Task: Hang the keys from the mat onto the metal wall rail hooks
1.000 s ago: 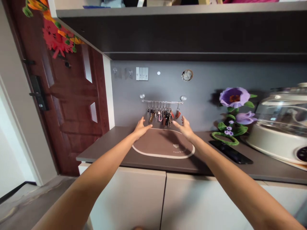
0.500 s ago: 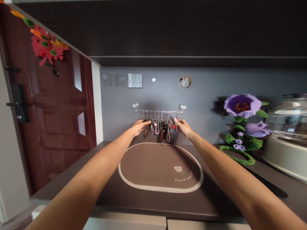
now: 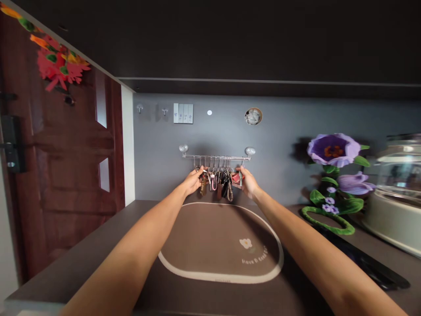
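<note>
A clear hook rail [image 3: 217,157] on two round wall mounts carries a row of keys and keychains [image 3: 219,186]. My left hand [image 3: 192,181] is at the left end of the row, thumb and fingers closed on a key ring with a brown keychain [image 3: 203,186] hanging just beside the fingertips. At the right end, my right hand [image 3: 249,182] pinches a bunch with a red key tag [image 3: 237,178] and a narrow grey-green piece. A pink loop and a braided dark strap hang between my hands. My fingers partly hide what they grip.
An oval brown mat [image 3: 217,245] lies on the dark counter [image 3: 108,245] below. Purple fabric flowers [image 3: 333,151] and a glass-topped appliance [image 3: 391,210] stand right, with a black flat object [image 3: 371,263] in front. A dark shelf [image 3: 230,39] overhangs everything.
My left hand has turned more upright at its keys. My right fingers have come around the red tag, and the grey-green piece now shows. The view has shifted slightly.
</note>
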The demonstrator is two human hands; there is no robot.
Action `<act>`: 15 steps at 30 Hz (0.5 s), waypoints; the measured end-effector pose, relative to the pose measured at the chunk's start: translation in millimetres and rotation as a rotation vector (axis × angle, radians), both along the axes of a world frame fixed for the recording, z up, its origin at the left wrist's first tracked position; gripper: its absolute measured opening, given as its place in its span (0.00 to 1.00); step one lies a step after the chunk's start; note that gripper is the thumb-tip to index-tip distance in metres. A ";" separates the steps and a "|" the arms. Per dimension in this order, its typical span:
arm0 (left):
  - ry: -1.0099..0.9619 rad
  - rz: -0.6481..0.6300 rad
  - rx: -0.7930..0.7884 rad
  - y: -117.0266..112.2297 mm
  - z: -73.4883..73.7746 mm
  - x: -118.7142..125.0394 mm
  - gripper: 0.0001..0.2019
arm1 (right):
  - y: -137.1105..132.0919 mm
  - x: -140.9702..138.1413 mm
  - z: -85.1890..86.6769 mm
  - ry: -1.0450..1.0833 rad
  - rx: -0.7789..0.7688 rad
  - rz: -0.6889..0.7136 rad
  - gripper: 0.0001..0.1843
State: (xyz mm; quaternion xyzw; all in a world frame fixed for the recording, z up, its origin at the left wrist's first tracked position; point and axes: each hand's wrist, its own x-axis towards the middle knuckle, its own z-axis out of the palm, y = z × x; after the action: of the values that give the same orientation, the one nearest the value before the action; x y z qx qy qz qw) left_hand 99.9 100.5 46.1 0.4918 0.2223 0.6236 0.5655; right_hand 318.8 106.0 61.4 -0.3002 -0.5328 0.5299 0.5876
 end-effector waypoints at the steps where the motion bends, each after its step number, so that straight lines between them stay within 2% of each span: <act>1: -0.024 -0.014 0.008 -0.5 -1.6 1.8 0.12 | 0.2 -0.1 -0.6 0.006 -0.009 0.021 0.11; 5: -0.118 -0.114 -0.032 -2.9 -3.6 7.2 0.10 | 3.7 -3.2 -3.9 0.072 0.008 0.085 0.11; 8: -0.174 -0.166 -0.060 -4.2 -3.3 11.0 0.08 | 5.5 -8.1 -7.3 0.154 0.056 0.067 0.11; 15: -0.289 -0.113 -0.085 -9.8 1.0 27.3 0.07 | 4.7 -27.2 -8.1 0.257 0.044 -0.068 0.10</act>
State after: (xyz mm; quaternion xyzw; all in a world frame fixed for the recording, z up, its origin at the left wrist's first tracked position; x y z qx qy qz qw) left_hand 127.3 90.7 47.2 0.3842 0.1367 0.6451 0.6463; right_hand 291.6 110.7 53.3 -0.2348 -0.4540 0.5321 0.6750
